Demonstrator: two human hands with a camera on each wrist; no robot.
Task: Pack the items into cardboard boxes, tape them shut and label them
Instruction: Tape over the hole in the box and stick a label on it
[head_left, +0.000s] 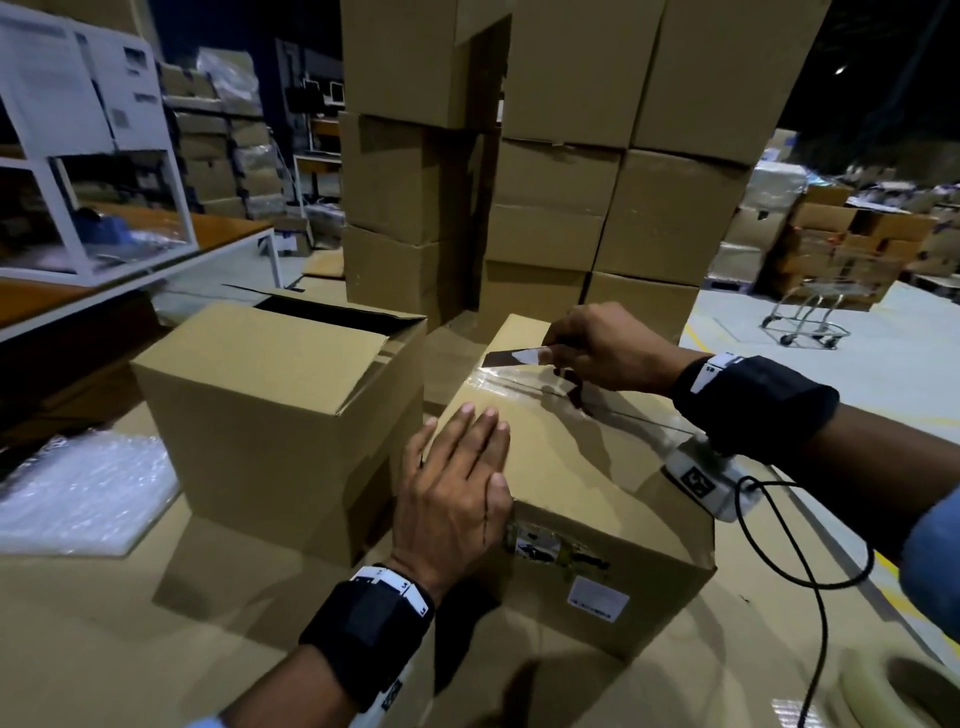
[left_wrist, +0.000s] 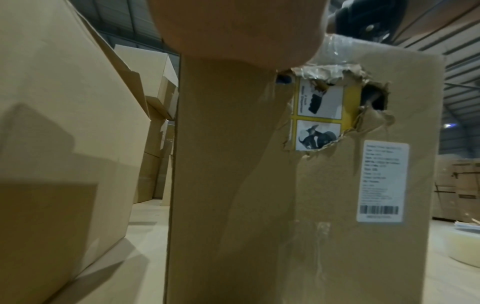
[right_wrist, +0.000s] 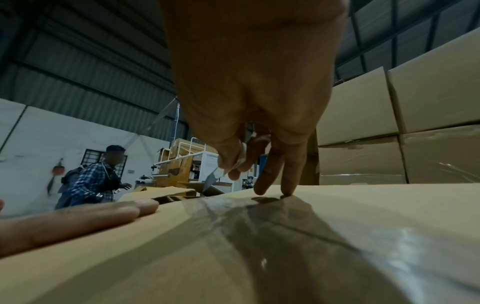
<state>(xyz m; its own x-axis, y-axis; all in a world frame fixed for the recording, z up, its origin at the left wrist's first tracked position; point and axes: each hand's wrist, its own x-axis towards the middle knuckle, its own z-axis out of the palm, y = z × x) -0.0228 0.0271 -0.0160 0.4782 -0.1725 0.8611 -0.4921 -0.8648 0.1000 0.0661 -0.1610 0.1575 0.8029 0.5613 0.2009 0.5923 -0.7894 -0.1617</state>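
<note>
I have my left hand (head_left: 457, 483) laid flat, fingers straight, on the near left corner of the taped box (head_left: 597, 467), pressing the lid down. My right hand (head_left: 605, 348) pinches a small blade (head_left: 514, 358) between thumb and forefinger at the far end of the clear tape strip (head_left: 524, 387) that runs along the top seam; two spare fingers rest on the lid beside the tape.

Risks, as I judge them. The blade edge points toward my left fingertips, which lie near the seam; a slip along the glossy tape could reach them. Too steep an angle could score the cardboard or cut through to the contents. The near side wall already has a torn hole (left_wrist: 335, 109) that exposes printed packaging inside, just beside the white label (left_wrist: 383, 181). That wall is weak and may buckle under my pressing hand, and the label may lift if the tear spreads.

Surroundings. An open box (head_left: 280, 395) stands just left of the taped one, flaps up, and limits my left elbow room. Bubble wrap (head_left: 78, 493) lies at far left. A tape roll (head_left: 904, 691) sits at near right. A black cable (head_left: 810, 571) hangs from my right wrist across the box corner and could snag. Stacked cartons (head_left: 545, 156) wall off the far side.
</note>
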